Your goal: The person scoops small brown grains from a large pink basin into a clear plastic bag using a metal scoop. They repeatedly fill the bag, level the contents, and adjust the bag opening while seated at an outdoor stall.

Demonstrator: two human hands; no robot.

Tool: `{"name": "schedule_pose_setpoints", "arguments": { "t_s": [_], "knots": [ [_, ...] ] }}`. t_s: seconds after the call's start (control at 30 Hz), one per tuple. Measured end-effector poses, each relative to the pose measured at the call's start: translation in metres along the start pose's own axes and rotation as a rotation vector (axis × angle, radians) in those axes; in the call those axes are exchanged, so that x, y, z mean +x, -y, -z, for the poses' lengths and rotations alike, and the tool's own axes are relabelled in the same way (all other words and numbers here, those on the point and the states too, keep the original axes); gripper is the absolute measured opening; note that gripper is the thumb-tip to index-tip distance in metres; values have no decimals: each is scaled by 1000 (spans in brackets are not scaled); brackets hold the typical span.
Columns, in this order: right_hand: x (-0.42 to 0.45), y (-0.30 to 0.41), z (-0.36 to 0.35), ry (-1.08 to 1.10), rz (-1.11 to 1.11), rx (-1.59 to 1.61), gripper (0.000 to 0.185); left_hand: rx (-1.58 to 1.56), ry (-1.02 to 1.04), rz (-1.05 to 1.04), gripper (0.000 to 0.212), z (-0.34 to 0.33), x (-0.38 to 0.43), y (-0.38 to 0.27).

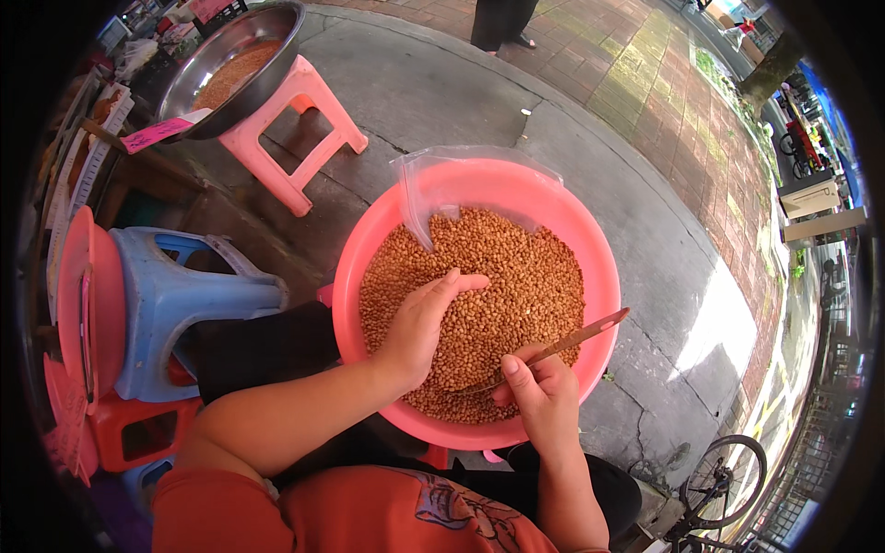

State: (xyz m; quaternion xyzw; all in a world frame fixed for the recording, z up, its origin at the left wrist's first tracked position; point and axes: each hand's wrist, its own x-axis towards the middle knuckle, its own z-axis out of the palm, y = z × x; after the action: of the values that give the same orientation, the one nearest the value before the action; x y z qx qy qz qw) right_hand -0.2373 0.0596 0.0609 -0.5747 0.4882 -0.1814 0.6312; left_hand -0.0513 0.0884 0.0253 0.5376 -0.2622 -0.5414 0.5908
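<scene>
A large pink plastic basin (600,276) stands in front of me, holding many small golden-brown kernels or beans (511,256). A clear plastic bag (416,207) lies over its far rim and partly in the kernels. My left hand (423,321) is over the middle of the kernels, index finger extended; whether anything is in its curled fingers is hidden. In my right hand (543,387), at the near right side of the basin, is a thin brown handled tool (579,336), perhaps a ladle or spoon. Its handle points to the upper right, and its lower end is near the kernels.
A metal bowl (276,76) of reddish-brown grains rests on a pink stool (311,138) at upper left. Blue (200,297) and red (138,428) stools stand at left. A person (501,24) stands beyond the basin. A bicycle wheel (722,484) is at lower right.
</scene>
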Motion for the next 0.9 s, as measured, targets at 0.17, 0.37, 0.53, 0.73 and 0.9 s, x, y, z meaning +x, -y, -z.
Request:
{"name": "schedule_pose_setpoints", "arguments": {
  "t_s": [0.17, 0.37, 0.53, 0.73, 0.9],
  "knots": [
    [0, -1, 0, -168, 186, 183, 26, -78, -12, 57, 50, -1, 0, -3],
    [-14, 25, 33, -362, 379, -43, 23, -157, -123, 72, 46, -3, -2, 2],
    [-7, 22, 56, -454, 319, -357, 21, -218, -192, 131, 48, -2, 1, 1],
    [17, -22, 27, -384, 395, -462, 15, -306, -183, 166, 52, -7, 2, -3],
    [9, -11, 5, -257, 387, -83, 15, -442, -189, 295, 48, -4, 11, -8]
  ]
}}
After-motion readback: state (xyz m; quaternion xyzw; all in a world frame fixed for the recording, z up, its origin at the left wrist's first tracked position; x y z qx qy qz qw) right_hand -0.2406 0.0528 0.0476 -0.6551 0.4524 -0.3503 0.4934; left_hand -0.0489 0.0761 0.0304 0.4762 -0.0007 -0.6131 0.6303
